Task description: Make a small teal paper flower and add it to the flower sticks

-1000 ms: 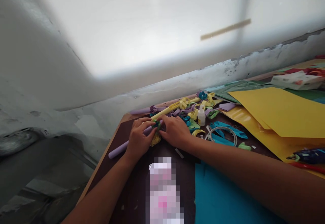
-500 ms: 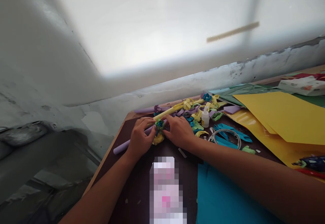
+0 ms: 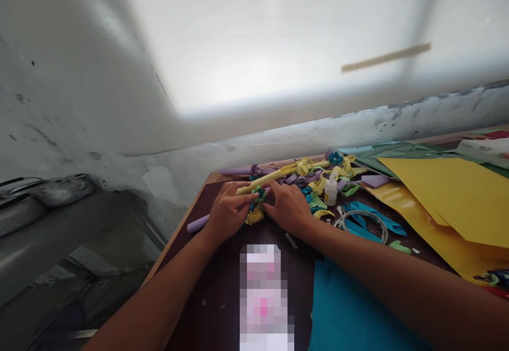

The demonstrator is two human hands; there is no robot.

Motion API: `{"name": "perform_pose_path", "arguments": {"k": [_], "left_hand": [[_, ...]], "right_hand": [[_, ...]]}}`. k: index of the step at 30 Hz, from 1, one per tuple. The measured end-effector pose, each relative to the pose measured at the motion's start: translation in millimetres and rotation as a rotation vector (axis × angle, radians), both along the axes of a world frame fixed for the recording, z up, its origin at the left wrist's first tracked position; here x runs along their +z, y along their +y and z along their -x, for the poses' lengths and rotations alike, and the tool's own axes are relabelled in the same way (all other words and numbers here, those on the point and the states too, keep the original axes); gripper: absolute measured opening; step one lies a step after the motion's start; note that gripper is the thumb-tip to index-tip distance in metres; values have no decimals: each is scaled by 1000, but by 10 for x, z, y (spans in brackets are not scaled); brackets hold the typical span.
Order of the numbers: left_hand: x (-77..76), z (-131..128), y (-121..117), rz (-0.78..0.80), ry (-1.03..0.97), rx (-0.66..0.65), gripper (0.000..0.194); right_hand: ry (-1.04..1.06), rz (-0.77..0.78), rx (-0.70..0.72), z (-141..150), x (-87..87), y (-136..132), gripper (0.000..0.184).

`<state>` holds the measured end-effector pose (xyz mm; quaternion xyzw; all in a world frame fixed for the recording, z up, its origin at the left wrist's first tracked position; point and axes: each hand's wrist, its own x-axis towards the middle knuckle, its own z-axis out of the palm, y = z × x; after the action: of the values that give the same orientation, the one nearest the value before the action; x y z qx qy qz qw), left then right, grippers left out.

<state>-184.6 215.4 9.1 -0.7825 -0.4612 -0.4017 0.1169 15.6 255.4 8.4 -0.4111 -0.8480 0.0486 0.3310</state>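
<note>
A small crumpled-paper flower (image 3: 260, 195) in green and blue sits between my hands, over a purple rolled-paper tube (image 3: 198, 224). My left hand (image 3: 226, 211) pinches the flower's left side, its palm lying across the tube. From the right, my right hand (image 3: 289, 205) has thumb and forefinger closed on the flower's other edge. Crumpled yellow paper (image 3: 254, 215) lies just below the fingers. Behind the hands runs a yellow paper tube (image 3: 270, 177). The fingertips partly cover the flower, and the left hand hides the tube's middle.
Right of my hands are a small glue bottle (image 3: 330, 191), a tape roll (image 3: 385, 230) and paper scraps. Yellow sheets (image 3: 445, 192) and a blue sheet (image 3: 350, 308) lie on the dark table (image 3: 199, 287). A pixelated patch (image 3: 263, 298) is nearest me. A wall (image 3: 254, 149) stands behind.
The whole view has shifted, so things appear further right. My left fingers have moved over the top of the flower and now cover more of it. Both hands stay at it.
</note>
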Motion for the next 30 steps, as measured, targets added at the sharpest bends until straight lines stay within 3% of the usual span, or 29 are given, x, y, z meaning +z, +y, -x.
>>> {"name": "perform_pose_path", "arguments": {"k": [15,24,30], "left_hand": [[-4,-65,-28,6,15,56,31],[16,-162,25,41,-21,126,14],[-10,-175,49,77,-27,133,18]], "right_hand": [[0,-11,-8,4,-8,0,36],[-2,-35,-9,14,-26,15,36],[-5,-50,-8,21,-39,17,34]]}}
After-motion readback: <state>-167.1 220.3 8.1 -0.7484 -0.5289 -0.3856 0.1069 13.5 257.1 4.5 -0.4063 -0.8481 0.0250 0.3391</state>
